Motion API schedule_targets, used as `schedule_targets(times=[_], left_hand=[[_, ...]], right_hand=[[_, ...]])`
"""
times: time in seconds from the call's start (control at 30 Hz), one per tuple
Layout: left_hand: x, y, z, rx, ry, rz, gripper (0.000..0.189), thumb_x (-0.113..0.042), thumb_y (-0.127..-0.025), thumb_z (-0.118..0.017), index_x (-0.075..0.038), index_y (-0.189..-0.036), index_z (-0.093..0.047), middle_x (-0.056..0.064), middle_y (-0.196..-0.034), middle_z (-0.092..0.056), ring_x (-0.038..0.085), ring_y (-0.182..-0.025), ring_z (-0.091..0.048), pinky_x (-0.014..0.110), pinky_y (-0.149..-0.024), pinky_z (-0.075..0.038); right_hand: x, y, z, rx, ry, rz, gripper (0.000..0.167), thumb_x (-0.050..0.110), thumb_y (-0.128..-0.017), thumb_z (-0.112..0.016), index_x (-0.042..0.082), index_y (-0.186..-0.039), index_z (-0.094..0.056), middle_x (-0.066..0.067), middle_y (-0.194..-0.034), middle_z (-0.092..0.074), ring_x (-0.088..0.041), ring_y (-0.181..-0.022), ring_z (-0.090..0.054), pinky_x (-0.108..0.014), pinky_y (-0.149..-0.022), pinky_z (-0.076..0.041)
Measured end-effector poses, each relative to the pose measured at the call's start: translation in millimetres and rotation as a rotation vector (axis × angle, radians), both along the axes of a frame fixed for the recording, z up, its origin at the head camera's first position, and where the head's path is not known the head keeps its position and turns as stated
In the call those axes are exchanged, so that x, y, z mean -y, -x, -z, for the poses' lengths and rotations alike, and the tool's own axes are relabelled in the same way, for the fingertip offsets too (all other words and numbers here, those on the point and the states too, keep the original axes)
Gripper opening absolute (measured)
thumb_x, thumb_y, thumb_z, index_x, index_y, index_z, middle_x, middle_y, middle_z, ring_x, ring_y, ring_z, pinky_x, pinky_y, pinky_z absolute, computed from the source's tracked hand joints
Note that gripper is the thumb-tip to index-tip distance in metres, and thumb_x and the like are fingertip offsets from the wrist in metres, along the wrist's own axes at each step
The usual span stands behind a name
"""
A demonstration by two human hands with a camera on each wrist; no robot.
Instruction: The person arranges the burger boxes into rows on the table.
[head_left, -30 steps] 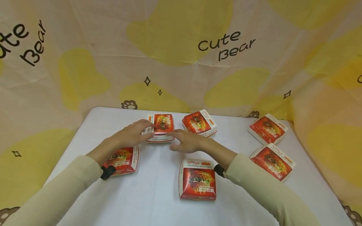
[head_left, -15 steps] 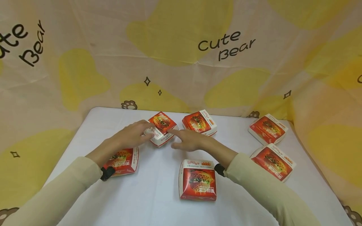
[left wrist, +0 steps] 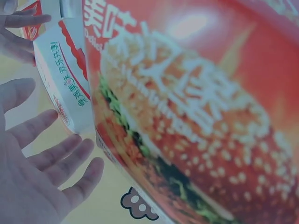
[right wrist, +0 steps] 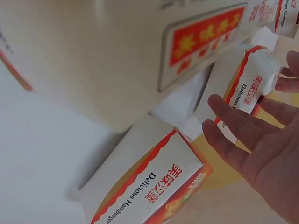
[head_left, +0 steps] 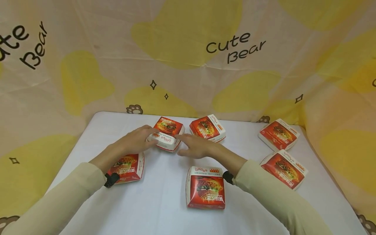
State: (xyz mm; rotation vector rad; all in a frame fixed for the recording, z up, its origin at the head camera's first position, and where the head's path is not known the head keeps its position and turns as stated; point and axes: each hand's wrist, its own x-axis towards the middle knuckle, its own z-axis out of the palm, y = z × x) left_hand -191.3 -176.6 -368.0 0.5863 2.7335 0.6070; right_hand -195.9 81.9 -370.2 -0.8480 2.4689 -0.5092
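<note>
A red-and-white hamburger box (head_left: 168, 126) lies near the table's back edge, its white lid panel towards me. At its left side is my left hand (head_left: 136, 140), fingers extended towards the box. My right hand (head_left: 195, 146) is at its right side, the index finger reaching over the front right corner and the thumb held apart. In the left wrist view, straight, spread fingers (left wrist: 35, 128) lie beside the white side of that box (left wrist: 65, 79). The right wrist view has the fingers (right wrist: 233, 114) also straight against or very near it. Exact contact is unclear.
Another hamburger box (head_left: 206, 128) stands right behind my right hand. One box (head_left: 129, 166) is partly under my left forearm, and one (head_left: 205, 187) is at front centre. Two more, a far box (head_left: 279, 133) and a nearer box (head_left: 285, 168), stand at the right. A printed cloth (head_left: 176, 49) hangs behind.
Between my hands the box has turned counterclockwise seen from above: its white lid panel has swung from the left side round to the front. My hands have barely moved.
</note>
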Motion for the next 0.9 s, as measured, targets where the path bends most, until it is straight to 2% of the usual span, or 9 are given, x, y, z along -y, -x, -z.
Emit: schedule_targets(times=[0.23, 0.33, 0.47, 0.57, 0.7, 0.9], left_hand=[[-0.6, -1.3, 0.2, 0.013, -0.037, -0.008, 0.050, -0.031, -0.099, -0.059, -0.005, -0.140, -0.053, 0.021, -0.137, -0.047, 0.038, -0.121, -0.051, 0.062, -0.100, -0.043], [-1.3, -1.2, 1.6, 0.025, -0.060, -0.006, 0.051, -0.030, -0.098, -0.060, -0.003, -0.141, -0.051, 0.022, -0.141, -0.043, 0.038, -0.125, -0.048, 0.061, -0.103, -0.042], [-2.4, -0.7, 3.3, 0.048, -0.068, -0.002, 0.063, -0.032, -0.099, -0.059, 0.001, -0.149, -0.040, 0.028, -0.153, -0.033, 0.045, -0.140, -0.034, 0.064, -0.108, -0.033], [-2.4, -0.8, 3.6, 0.058, -0.070, 0.009, 0.066, -0.031, -0.100, -0.057, 0.004, -0.151, -0.035, 0.031, -0.155, -0.029, 0.048, -0.143, -0.027, 0.065, -0.111, -0.027], [-1.6, -0.6, 3.1, 0.066, -0.075, 0.014, 0.064, -0.031, -0.100, -0.056, 0.003, -0.150, -0.037, 0.031, -0.154, -0.030, 0.049, -0.143, -0.026, 0.066, -0.111, -0.027], [-1.7, 0.3, 1.8, 0.072, -0.061, 0.007, 0.064, -0.033, -0.100, -0.057, 0.002, -0.150, -0.038, 0.031, -0.154, -0.030, 0.049, -0.143, -0.027, 0.067, -0.110, -0.028]], right_hand=[[-0.8, 0.7, -1.2, 0.022, 0.010, 0.014, 0.071, 0.034, -0.099, -0.059, 0.010, -0.158, -0.027, -0.010, -0.160, -0.032, -0.028, -0.148, -0.026, -0.048, -0.118, -0.027], [-1.1, 1.8, -1.3, 0.033, 0.009, 0.021, 0.072, 0.034, -0.099, -0.059, 0.011, -0.158, -0.026, -0.009, -0.161, -0.030, -0.028, -0.148, -0.026, -0.049, -0.117, -0.028], [-1.5, 3.0, 0.0, 0.041, 0.013, 0.024, 0.073, 0.035, -0.099, -0.059, 0.011, -0.159, -0.025, -0.008, -0.161, -0.030, -0.027, -0.148, -0.026, -0.048, -0.117, -0.027], [-1.8, 3.8, 1.1, 0.045, 0.018, 0.023, 0.074, 0.035, -0.099, -0.059, 0.010, -0.159, -0.024, -0.008, -0.162, -0.029, -0.026, -0.149, -0.026, -0.047, -0.118, -0.027], [-2.3, 3.8, 1.2, 0.050, 0.033, 0.023, 0.075, 0.036, -0.098, -0.059, 0.009, -0.158, -0.024, -0.007, -0.162, -0.029, -0.026, -0.148, -0.028, -0.045, -0.117, -0.028], [-2.1, 1.6, 0.0, 0.051, 0.050, 0.011, 0.074, 0.034, -0.098, -0.059, 0.007, -0.158, -0.025, -0.010, -0.160, -0.031, -0.029, -0.142, -0.039, -0.046, -0.114, -0.034]])
